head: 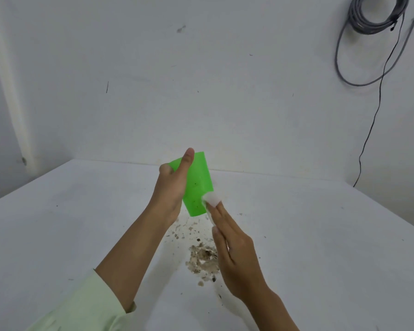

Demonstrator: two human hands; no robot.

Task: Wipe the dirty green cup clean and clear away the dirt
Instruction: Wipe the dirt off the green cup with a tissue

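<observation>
Above the white tabletop (81,223), the green cup (197,185) hung tilted, dark specks on its side. Left hand (171,187) clasped it, thumb up along the wall. Right hand (234,254), fingers straight and close together, pressed a white wipe (212,199) against the cup's lower side. Brown dirt (202,259) lay scattered on the tabletop beneath. Grey cable (373,20) coiled on the wall.
</observation>
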